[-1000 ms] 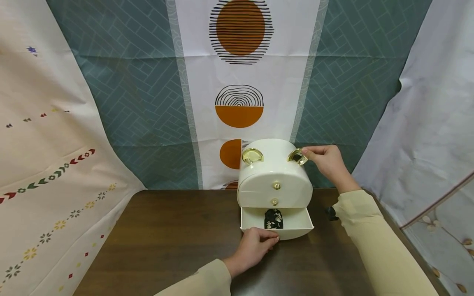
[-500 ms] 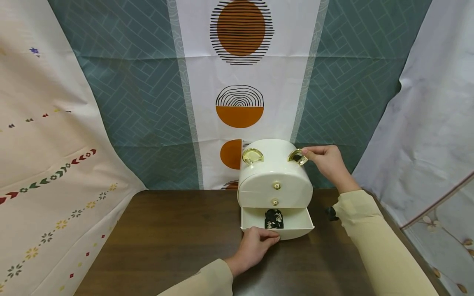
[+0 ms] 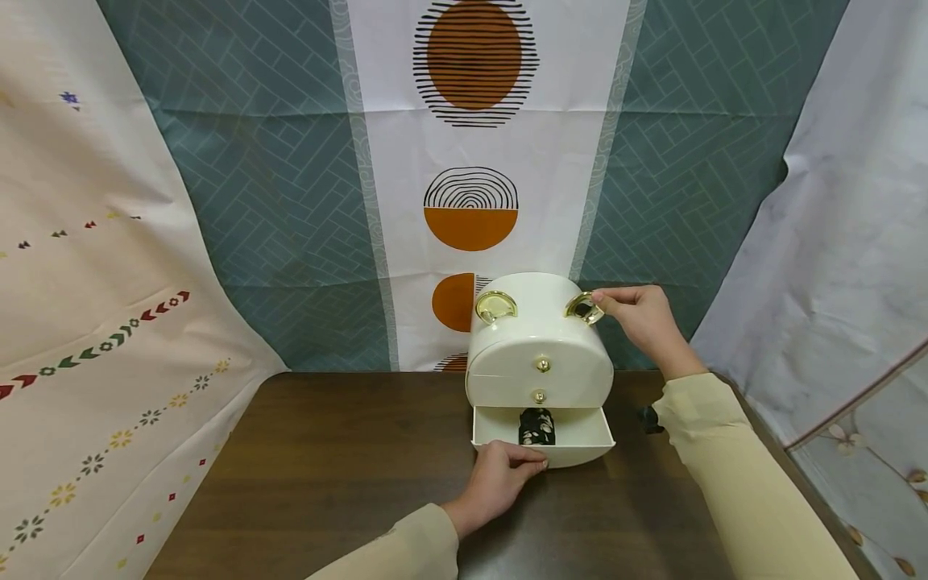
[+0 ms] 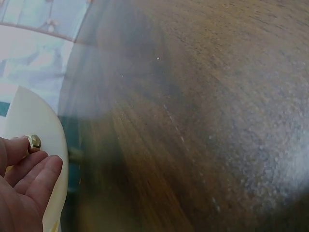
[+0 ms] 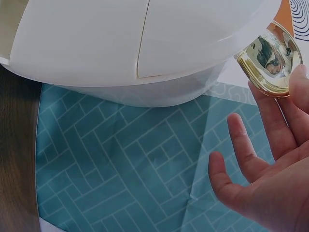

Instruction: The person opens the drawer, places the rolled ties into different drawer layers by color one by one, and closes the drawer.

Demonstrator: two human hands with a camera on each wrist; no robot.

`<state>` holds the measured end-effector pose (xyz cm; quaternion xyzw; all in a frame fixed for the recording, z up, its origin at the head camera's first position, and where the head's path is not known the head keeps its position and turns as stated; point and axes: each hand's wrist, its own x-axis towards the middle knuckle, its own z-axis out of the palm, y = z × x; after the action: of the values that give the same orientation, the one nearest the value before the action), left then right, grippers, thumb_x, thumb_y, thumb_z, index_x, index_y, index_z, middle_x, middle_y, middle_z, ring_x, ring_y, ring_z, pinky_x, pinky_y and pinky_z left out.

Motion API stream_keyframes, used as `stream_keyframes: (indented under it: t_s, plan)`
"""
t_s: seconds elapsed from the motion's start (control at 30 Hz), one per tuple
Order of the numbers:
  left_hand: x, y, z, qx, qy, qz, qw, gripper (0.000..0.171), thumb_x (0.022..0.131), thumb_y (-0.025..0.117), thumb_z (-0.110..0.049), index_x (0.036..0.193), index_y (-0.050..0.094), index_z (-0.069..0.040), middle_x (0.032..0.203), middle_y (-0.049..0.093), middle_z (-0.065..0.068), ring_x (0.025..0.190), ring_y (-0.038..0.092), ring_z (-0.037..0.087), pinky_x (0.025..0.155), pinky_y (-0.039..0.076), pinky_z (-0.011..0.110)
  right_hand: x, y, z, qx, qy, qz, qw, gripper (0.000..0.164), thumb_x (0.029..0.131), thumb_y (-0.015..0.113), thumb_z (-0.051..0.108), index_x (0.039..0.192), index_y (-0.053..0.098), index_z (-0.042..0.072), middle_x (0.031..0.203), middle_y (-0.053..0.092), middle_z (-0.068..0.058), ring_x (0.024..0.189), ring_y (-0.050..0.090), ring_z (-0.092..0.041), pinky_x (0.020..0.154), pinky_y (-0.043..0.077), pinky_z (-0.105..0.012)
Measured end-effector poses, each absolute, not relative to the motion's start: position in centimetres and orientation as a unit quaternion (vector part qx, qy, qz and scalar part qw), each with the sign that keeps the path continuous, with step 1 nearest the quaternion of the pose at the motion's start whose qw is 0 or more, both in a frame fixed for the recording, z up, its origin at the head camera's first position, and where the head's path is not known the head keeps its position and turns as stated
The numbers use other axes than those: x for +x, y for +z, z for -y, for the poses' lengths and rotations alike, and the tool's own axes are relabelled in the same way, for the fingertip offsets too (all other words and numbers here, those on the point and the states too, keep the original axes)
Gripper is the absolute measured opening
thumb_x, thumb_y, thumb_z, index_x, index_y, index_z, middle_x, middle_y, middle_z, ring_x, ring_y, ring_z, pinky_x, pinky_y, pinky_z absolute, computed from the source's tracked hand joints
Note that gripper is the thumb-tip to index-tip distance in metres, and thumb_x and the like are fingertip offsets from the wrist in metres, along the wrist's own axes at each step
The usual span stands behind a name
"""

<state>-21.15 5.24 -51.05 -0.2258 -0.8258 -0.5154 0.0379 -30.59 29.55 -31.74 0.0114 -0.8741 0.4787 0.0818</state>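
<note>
A white rounded storage box [image 3: 507, 354] with two gold ear-shaped pieces and gold knobs stands at the back of the table. Its bottom drawer [image 3: 580, 457] is pulled out, with a rolled black item with a pale floral pattern [image 3: 536, 427] lying inside. At the drawer front, my left hand [image 3: 491, 483] pinches a gold knob [image 4: 34, 143] between thumb and finger; the head view hides that knob behind the fingers. My right hand [image 3: 641, 321] pinches the rim of the right gold ear [image 5: 270, 60], its other fingers spread below.
The left gold ear [image 3: 496, 306] sits on top of the box. Brown wooden table [image 3: 348, 459] extends to the left and front. A patterned cloth [image 3: 290, 201] hangs right behind the box. A small black object [image 3: 649, 419] shows beside the right sleeve.
The drawer front and my left hand have shifted very slightly inward, toward the box. My right hand stays on the gold ear.
</note>
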Motion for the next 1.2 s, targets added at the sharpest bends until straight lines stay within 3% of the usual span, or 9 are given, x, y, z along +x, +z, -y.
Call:
stream_keyframes:
  t_s: [1.2]
  plan:
    - [-23.0, -50.5, -5.4, -0.198, -0.521, 0.83, 0.018, 0.009, 0.08, 0.074, -0.017, 0.089, 0.077, -0.018, 0.09, 0.073, -0.009, 0.088, 0.064, -0.004, 0.075, 0.049, 0.014, -30.7, -31.7, -29.6, 0.009, 0.481, 0.873, 0.084, 0.058, 0.083, 0.061, 0.054, 0.117, 0.066, 0.008, 0.127, 0.059, -0.015, 0.129, 0.045, -0.031, 0.104, 0.035, -0.055]
